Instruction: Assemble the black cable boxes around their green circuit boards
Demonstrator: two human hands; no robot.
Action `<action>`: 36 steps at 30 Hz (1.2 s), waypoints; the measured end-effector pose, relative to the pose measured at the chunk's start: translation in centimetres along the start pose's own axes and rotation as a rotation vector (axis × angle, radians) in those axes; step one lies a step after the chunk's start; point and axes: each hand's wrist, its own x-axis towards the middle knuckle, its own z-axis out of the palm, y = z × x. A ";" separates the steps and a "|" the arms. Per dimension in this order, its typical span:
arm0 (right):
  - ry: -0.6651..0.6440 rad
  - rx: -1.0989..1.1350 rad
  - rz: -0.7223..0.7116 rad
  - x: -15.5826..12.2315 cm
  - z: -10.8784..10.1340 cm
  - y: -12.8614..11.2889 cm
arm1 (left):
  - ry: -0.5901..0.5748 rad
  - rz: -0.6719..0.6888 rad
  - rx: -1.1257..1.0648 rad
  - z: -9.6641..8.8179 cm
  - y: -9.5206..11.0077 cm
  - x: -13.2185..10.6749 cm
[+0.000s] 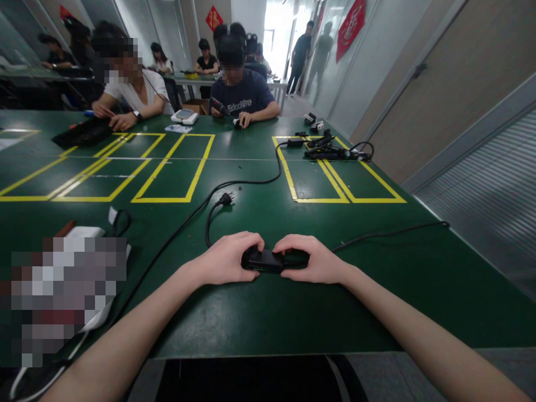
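A small black box-shaped device (264,261) lies on the green table (259,312) in front of me. My left hand (228,258) grips its left end with curled fingers. My right hand (312,258) closes round its right end, fingers bent over the top. A black cable (389,231) runs from under my right hand toward the table's right edge. Another black cord with a plug (225,199) lies just beyond my hands.
Yellow tape rectangles (171,167) mark the table's middle. A pile of black adapters and cables (330,149) sits far right. Two people sit across, handling devices; white gadgets (184,116) lie near them. A blurred patch covers items at my left. A wall and shutter stand right.
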 end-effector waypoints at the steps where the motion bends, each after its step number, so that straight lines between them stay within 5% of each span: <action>1: 0.005 -0.012 -0.007 0.0 0.0 0.1 | 0.007 0.009 0.017 0.0 0.0 0.0; 22: 0.122 -0.091 -0.080 0.0 0.8 0.9 | 0.084 0.095 0.194 0.3 -0.7 0.2; 36: 0.069 -0.128 -0.077 0.1 0.5 0.7 | 0.097 0.126 0.210 0.7 -0.7 0.2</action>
